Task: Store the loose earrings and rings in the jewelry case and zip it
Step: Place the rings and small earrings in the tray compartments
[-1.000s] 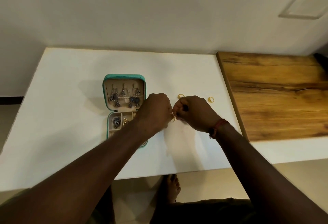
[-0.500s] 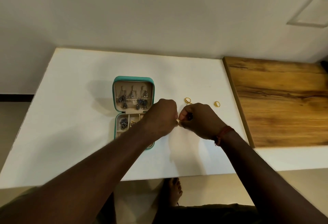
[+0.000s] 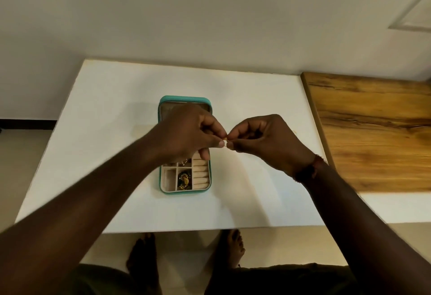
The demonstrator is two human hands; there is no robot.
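Observation:
A teal jewelry case point(image 3: 161, 182) lies open on the white table point(image 3: 98, 145), lid away from me. Its lower tray shows beige compartments, ring rolls on the right and dark-and-gold earrings in one cell. My left hand point(image 3: 189, 133) hovers over the case and hides most of the lid. My right hand point(image 3: 263, 140) is just right of it. Both hands pinch one small gold piece point(image 3: 225, 140) between their fingertips, above the table beside the case. I cannot tell whether it is a ring or an earring. The loose gold rings seen earlier are hidden behind my right hand.
A wooden board point(image 3: 377, 131) adjoins the table on the right. A pale wall rises behind the table. My bare feet point(image 3: 233, 245) show below the table's front edge.
Both hands have lifted together with the gold piece, higher over the case. The camera has tipped down, so the case's lower tray shows and the two loose rings are hidden.

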